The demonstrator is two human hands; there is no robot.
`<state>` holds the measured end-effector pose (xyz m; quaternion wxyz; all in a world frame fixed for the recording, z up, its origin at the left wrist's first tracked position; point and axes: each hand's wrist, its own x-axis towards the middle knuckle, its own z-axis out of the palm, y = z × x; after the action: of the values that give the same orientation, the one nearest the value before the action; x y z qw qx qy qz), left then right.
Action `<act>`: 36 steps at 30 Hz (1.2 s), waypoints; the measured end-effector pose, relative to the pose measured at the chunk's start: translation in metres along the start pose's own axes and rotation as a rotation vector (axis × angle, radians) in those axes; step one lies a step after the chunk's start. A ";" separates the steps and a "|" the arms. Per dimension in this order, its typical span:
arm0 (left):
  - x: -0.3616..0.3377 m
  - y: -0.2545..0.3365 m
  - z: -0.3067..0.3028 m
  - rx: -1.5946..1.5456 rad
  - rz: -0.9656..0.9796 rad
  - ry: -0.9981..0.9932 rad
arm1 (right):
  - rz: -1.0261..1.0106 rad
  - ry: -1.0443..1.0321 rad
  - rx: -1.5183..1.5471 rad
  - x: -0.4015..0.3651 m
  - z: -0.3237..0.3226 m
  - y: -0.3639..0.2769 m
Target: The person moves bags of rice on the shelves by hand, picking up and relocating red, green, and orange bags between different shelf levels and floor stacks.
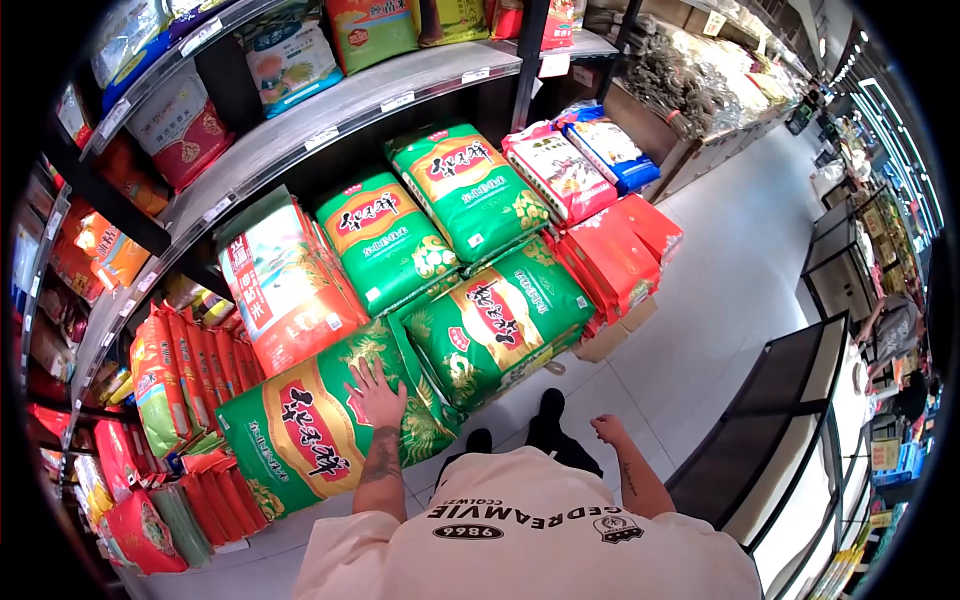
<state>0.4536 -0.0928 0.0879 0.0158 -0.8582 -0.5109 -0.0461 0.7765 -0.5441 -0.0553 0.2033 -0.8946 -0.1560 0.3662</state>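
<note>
My left hand (pixel 376 396) lies flat with its fingers spread on a large green rice bag (pixel 335 425) with a gold and red label. This bag lies on its side at the front of the stack. My right hand (pixel 606 429) hangs over the floor at my right side, fingers curled in, and no object shows in it. Right of the touched bag lies another green rice bag (pixel 500 318). Behind these two are more green bags (pixel 385 242) and a red and white rice bag (pixel 285 285).
Shelves (pixel 390 85) with bagged goods rise behind the stack. Red packs (pixel 615 255) sit at its right end, and upright red bags (pixel 195 365) line the left. A dark-sided display case (pixel 760 410) stands to my right, across the tiled floor (pixel 700 290).
</note>
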 end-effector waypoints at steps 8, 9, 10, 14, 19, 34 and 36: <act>0.008 0.023 -0.001 0.094 -0.093 -0.077 | -0.006 -0.079 0.081 0.077 -0.060 -0.009; 0.010 0.028 -0.001 0.102 -0.131 -0.098 | -0.031 -0.054 0.050 0.095 -0.067 -0.005; 0.011 0.032 -0.001 0.112 -0.169 -0.122 | -0.051 -0.031 0.020 0.110 -0.074 -0.002; 0.008 0.050 0.012 0.133 -0.576 -0.148 | -0.104 0.037 0.137 0.140 -0.111 -0.006; 0.001 0.064 -0.006 0.014 -0.905 -0.311 | -0.088 0.021 0.123 0.155 -0.136 0.009; 0.035 0.048 0.035 0.188 -1.177 -0.461 | 0.128 0.076 0.200 0.146 -0.125 0.024; 0.039 0.047 0.037 0.191 -1.171 -0.451 | 0.111 0.065 0.210 0.141 -0.118 0.006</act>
<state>0.5157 -0.0785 0.0559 -0.0435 -0.4199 -0.8883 0.1805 0.9580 -0.5189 -0.0650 0.2801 -0.8871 -0.0603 0.3619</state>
